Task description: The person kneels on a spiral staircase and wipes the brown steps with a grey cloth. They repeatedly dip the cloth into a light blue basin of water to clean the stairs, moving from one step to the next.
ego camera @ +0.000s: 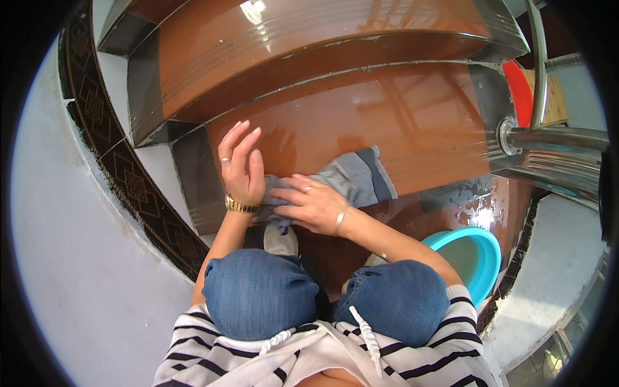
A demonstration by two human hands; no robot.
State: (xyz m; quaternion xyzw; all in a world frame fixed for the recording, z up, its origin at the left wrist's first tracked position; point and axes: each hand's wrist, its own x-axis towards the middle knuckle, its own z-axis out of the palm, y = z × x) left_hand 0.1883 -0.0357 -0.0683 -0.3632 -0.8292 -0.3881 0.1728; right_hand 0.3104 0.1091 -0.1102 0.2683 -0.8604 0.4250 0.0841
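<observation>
A damp-looking grey cloth (346,176) with a darker band at its end lies on a brown tiled stair step (309,123), its near part bunched over the step's front edge. My right hand (316,200) rests on top of the bunched part, fingers spread over it. Just left of it, my left hand (244,167) is lifted with fingers bent and apart, holding nothing. The left wrist hides part of the cloth's left end. To the right of my knees stands a light-blue plastic basin (487,256) with cloudy water, partly behind my right forearm.
Another step (309,29) rises beyond. Steel railing pipes (556,138) run along the right side. On the left is a white wall (96,232) with dark patterned skirting tiles (135,186). Water shines on the lower tread (476,205). My shoe (280,242) is below the cloth.
</observation>
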